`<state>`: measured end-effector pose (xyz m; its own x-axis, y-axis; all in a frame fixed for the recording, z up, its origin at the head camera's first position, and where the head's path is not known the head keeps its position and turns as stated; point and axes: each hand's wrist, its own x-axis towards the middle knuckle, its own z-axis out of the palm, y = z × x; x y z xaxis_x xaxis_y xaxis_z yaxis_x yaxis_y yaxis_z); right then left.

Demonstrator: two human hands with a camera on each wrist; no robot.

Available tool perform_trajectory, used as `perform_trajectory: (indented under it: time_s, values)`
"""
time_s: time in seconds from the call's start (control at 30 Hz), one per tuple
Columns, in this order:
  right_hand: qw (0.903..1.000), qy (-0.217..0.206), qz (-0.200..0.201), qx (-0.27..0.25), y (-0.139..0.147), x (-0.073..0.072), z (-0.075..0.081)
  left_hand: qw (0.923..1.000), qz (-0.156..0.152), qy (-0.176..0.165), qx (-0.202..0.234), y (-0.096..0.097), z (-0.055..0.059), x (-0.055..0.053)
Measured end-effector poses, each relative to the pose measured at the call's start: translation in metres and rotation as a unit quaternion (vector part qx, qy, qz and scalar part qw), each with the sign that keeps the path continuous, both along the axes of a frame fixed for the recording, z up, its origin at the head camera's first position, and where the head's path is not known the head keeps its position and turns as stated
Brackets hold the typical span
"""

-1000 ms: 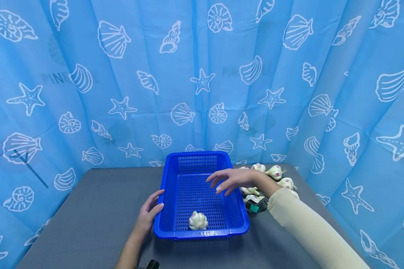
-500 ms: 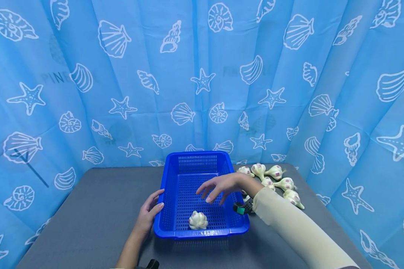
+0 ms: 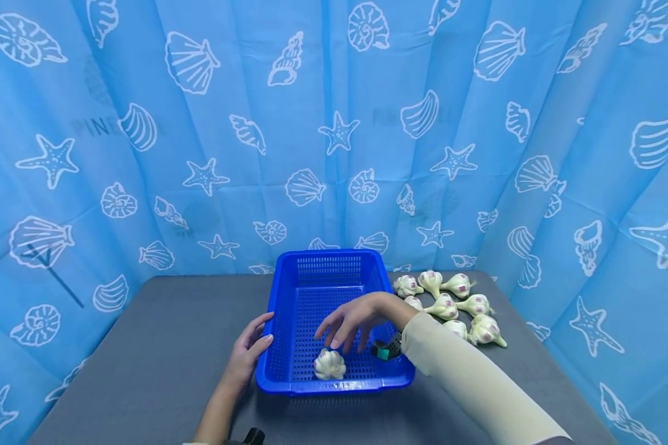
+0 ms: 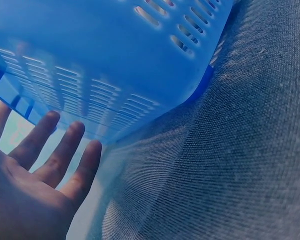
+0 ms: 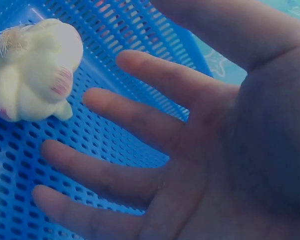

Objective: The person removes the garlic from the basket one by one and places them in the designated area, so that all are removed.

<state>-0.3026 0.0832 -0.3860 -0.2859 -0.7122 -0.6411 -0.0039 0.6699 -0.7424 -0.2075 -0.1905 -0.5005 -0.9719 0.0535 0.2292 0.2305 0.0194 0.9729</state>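
A blue slotted plastic basket (image 3: 334, 388) stands on the grey table. Near its front end, inside on the floor, lies one white garlic bulb (image 3: 329, 364) with pinkish marks and a tuft of roots. My right hand (image 3: 356, 318) hovers over the basket just behind that bulb. Its fingers are spread and hold nothing; the right wrist view shows a gap between the fingertips (image 5: 52, 147) and the garlic. At the basket's left side, my left hand (image 3: 247, 352) touches the rim with relaxed fingers. The left wrist view shows its extended fingers (image 4: 65, 150) beside the slotted wall.
Several more garlic bulbs (image 3: 444, 306) lie grouped on the grey table (image 3: 161, 358) to the right of the basket, partly behind the right forearm. A blue curtain (image 3: 228, 123) with white shell and starfish prints hangs along the back and sides.
My right hand has moved left and toward the front of the basket, from above its right rim to near the garlic bulb. More bulbs on the right show now. The left hand stays put.
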Motion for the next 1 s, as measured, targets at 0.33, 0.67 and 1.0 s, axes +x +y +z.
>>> perform_trajectory:
  time_s: [0.33, 0.67, 1.0]
  values:
    - [0.9991, -0.024, 0.017, 0.030, -0.016, 0.004, -0.011, 1.0000, -0.003, 0.000, 0.002, 0.000, 0.001, 0.001]
    - [0.9979, -0.035, 0.030, 0.045, -0.027, 0.007, -0.018, 1.0000, 0.002, -0.008, 0.001, 0.001, 0.002, 0.000]
    - [0.9969, -0.028, 0.046, 0.057, -0.031, 0.009, -0.024, 1.0000, 0.003, -0.006, 0.000, 0.000, 0.001, 0.000]
